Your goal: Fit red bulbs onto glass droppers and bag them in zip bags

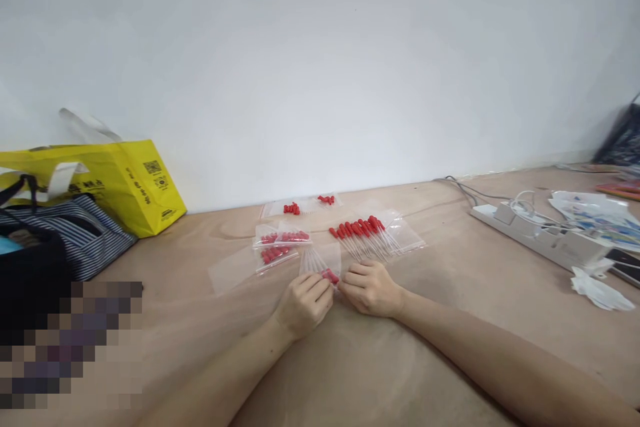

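A clear zip bag (324, 255) lies between my hands, with several red-bulbed droppers (330, 275) inside and their bulbs toward me. Closed fingers of my left hand (306, 303) grip the bag's near left edge. At its near right corner, my right hand (369, 288) pinches the same edge; its fingertips are partly hidden. Just beyond the right hand, a row of loose red-bulbed droppers (357, 230) rests partly on another clear bag (407, 235). To the left, filled bags of droppers (280, 238) overlap one another.
More bagged red bulbs (291, 209) lie near the wall. A flat clear bag (233, 271) is left of my hands. At right are a white power strip (545, 237), crumpled plastic (600, 290) and a phone (625, 267). A yellow bag (145, 193) and striped bag (100, 240) stand left.
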A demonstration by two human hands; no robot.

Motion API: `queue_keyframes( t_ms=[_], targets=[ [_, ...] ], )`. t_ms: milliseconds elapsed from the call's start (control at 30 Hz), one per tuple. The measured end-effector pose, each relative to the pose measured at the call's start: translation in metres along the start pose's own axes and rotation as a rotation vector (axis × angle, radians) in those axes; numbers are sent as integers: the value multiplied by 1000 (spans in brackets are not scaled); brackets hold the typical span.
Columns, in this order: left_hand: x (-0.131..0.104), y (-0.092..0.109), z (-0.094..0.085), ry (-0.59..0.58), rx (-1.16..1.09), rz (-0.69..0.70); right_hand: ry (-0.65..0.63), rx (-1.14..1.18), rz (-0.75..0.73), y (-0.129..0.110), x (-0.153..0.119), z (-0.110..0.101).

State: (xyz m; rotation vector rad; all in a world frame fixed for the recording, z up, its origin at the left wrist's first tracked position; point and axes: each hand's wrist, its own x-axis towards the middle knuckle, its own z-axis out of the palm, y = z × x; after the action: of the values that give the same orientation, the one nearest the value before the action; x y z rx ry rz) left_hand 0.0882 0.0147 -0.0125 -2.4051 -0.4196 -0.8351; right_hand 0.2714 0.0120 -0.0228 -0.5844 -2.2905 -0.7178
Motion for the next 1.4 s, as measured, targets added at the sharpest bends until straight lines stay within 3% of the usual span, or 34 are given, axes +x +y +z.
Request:
queue_keyframes(
  t_ms=[367, 700, 767, 800, 967, 1033, 1133, 1233, 1300, 1400],
  targets=[
    [-30, -19, -23, 69, 103, 71, -13, 120, 98, 1, -4, 2],
    [-30, -25, -30, -49, 59, -78, -53, 171, 108, 3, -4, 1],
    [-33, -26, -31, -69, -85, -183, -82, 213, 119, 4, -5, 1],
    [-34, -27, -32, -89, -186, -299, -98, 241, 134, 5, -6, 1],
    [-24, -24, -31, -216, -891, -1256, -128, 493, 291, 4, -9, 1],
    [-15, -19, -28, -206, -1153, -1459, -132, 612, 333, 3, -10, -1],
    [-8, -4, -24, -160, -1317, -1468, -195, 727, 338, 2, -12, -8],
    [-8, 6, -25, -181, -1206, -1345, -280, 766, 330, 3, -13, -17],
    [-7, 0, -27, -185, -1071, -1282, -299, 759, 351, 5, -13, -20],
    [2, -32, -22, -148, -773, -1258, -298, 744, 372, 6, -13, -19]
  ],
)
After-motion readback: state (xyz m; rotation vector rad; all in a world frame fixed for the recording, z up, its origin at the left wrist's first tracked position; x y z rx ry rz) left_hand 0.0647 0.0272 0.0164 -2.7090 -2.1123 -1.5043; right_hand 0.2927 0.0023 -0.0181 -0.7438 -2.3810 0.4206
